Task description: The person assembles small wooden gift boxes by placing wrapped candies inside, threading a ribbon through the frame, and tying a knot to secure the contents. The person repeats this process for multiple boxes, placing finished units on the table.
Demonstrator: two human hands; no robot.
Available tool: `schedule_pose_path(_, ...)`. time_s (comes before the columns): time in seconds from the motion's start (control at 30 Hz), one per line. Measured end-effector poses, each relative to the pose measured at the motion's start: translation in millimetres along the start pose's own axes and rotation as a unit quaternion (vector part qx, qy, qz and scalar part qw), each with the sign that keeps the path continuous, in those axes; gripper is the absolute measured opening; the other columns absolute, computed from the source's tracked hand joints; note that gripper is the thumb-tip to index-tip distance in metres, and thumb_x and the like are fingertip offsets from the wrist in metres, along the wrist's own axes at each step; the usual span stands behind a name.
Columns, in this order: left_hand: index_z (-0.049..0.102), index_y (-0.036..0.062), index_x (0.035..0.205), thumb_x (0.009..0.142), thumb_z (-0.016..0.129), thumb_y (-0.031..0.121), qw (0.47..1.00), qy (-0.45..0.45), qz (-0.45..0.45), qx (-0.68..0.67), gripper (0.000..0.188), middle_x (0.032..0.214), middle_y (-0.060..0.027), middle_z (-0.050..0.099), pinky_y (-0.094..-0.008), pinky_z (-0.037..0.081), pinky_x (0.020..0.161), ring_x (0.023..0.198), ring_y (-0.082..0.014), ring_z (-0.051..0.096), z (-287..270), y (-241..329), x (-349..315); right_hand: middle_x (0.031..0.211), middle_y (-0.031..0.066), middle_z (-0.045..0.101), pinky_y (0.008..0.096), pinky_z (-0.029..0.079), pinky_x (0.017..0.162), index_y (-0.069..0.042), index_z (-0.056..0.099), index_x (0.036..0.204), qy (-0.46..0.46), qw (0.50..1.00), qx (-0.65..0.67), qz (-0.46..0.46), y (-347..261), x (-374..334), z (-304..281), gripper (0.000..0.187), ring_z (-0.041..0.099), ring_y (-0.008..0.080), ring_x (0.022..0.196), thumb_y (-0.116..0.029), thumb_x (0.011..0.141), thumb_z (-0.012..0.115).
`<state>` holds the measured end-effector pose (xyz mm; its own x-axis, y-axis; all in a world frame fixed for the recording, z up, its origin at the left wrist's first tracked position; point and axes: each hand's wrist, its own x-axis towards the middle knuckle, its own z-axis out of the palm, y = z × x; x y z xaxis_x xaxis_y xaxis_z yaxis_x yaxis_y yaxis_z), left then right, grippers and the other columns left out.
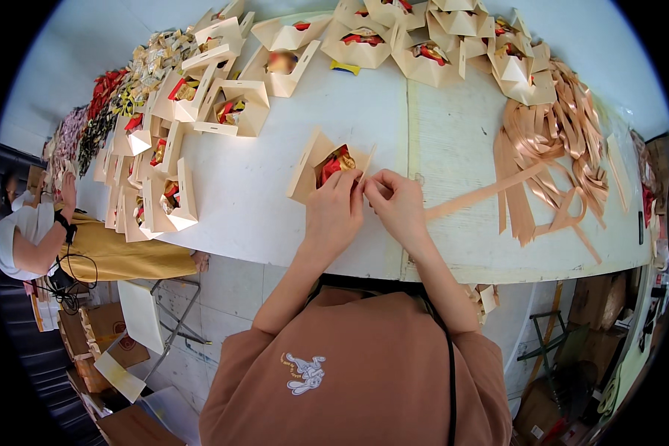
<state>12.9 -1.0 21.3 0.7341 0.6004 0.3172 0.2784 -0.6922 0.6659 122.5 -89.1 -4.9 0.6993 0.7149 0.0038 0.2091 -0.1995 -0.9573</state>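
Note:
A cream cardboard gift box (302, 172) stands with its flaps up on the table in front of me, red and gold wrapped sweets (336, 165) inside it. Over its near right side, my left hand (334, 208) is closed, the fingers pinching at the right flap. My right hand (395, 204) meets it there, thumb and forefinger pinched together on a copper satin ribbon (483, 192). From that hand the ribbon runs right to a loose pile. Its end between my fingertips is hidden, so whether it passes through the flap I cannot tell.
Filled boxes (245, 108) crowd the left and far side. Heaps of wrapped sweets (108, 97) lie far left, near a person in a white top (26, 241). A ribbon pile (557, 141) covers the right. A small yellow packet (344, 68) lies beyond my box.

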Motion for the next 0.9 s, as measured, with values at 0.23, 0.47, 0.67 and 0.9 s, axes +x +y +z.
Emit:
schedule_pose_path(0.23,0.064,0.0006,0.096,0.093,0.061,0.009,1.000,-0.021,0.010,-0.020,0.009,0.083,-0.0153,0.068,-0.0412,0.051,0.065,0.074,-0.0333,0.067,0,-2,8,0.061,0.0123,0.062,0.0370,0.046,0.055,0.001,0.065,0.079,-0.032,0.999,0.041,0.012,3,1,-6,0.035,0.062,0.0240,0.055,-0.027,0.098,0.056)
schedule_pose_path(0.47,0.060,0.0007,0.094,0.094,0.061,0.006,0.996,0.064,-0.002,-0.057,0.005,0.074,-0.0134,0.069,-0.0375,0.049,0.056,0.060,-0.0301,0.065,-1,5,7,0.071,0.0206,0.064,0.0463,0.048,0.063,0.000,0.066,0.075,0.005,0.971,-0.237,-0.003,-8,14,-32,0.039,0.062,0.0401,0.066,-0.031,0.096,0.056)
schedule_pose_path(0.67,0.061,-0.0002,0.096,0.101,0.056,0.009,0.954,0.101,-0.147,-0.242,0.011,0.079,-0.0072,0.071,-0.0236,0.043,0.049,0.055,-0.0073,0.054,-54,-13,16,0.067,0.0134,0.063,0.0464,0.048,0.062,0.004,0.062,0.091,0.141,0.900,-0.332,-0.247,-23,22,-57,0.022,0.060,0.0362,0.060,-0.017,0.097,0.057)
schedule_pose_path(0.9,0.064,-0.0020,0.097,0.099,0.058,0.009,0.909,0.090,-0.111,-0.392,0.012,0.080,-0.0071,0.072,-0.0217,0.047,0.058,0.061,-0.0075,0.058,-39,-9,28,0.067,0.0040,0.058,0.0307,0.044,0.057,0.002,0.061,0.102,-0.184,0.982,0.034,-0.033,-88,30,-17,0.016,0.053,0.0145,0.057,-0.013,0.098,0.060)
